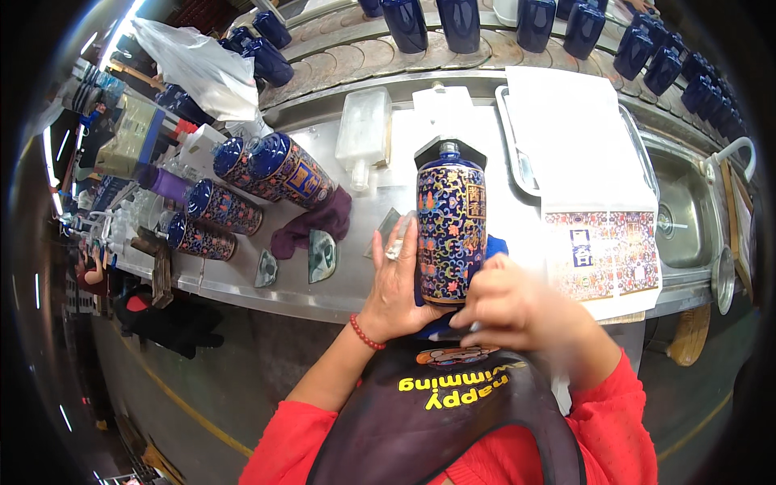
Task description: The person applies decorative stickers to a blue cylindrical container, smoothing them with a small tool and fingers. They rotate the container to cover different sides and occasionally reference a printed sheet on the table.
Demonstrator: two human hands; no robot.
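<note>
A dark blue bottle (pixel 451 230) with a colourful floral pattern and a gold-framed panel stands in front of me, its neck pointing away. My left hand (pixel 396 283) grips its left side and lower end; one finger has a pale wrap. Close to the bottle's lower right edge is my right hand (pixel 505 303), its fingers curled together and smeared by motion. What these fingers hold, if anything, I cannot make out. Some blue cloth (pixel 495 246) shows beside the bottle. On the right lies a printed sheet (pixel 602 255) with matching patterns.
Several patterned bottles (pixel 291 171) stand at the left, near a purple cloth (pixel 311 224) and a glossy flat piece (pixel 322 256). A clear block-shaped container (pixel 362 133) lies behind. Plain blue bottles (pixel 459 24) line the far conveyor. A sink (pixel 679 218) is at right.
</note>
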